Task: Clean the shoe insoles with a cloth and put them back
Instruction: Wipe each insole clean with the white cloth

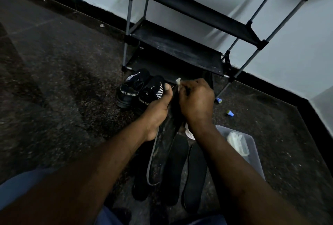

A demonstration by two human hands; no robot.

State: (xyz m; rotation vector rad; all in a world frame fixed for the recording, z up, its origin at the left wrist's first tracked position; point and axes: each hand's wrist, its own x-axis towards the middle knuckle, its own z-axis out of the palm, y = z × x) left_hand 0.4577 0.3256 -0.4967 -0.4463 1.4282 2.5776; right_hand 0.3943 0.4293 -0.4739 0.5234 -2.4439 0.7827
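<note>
1. My left hand [158, 111] grips the insole [157, 161] near its top, with the far end hanging toward 6 o'clock, so its face is open for wiping.
2. My right hand [196, 100] pinches the cloth [178, 81] at the insole's 12 o'clock end.
3. The other insoles [177, 161] lie on the floor beneath, and the shoes [137, 89] sit at 10 o'clock, near enough for refitting.

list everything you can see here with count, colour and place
shoes: two, black with white lettering, floor before the rack
shoe rack: one, black shelves grey poles, against the wall
held insole: one, black with grey rim, in left hand
loose insoles: about three, black, floor beneath the arms
cloth: one, white, in right hand
plastic box: one, clear, floor at right
small items: two, blue, floor right of rack
left hand: grips held insole
right hand: pinches cloth
</note>
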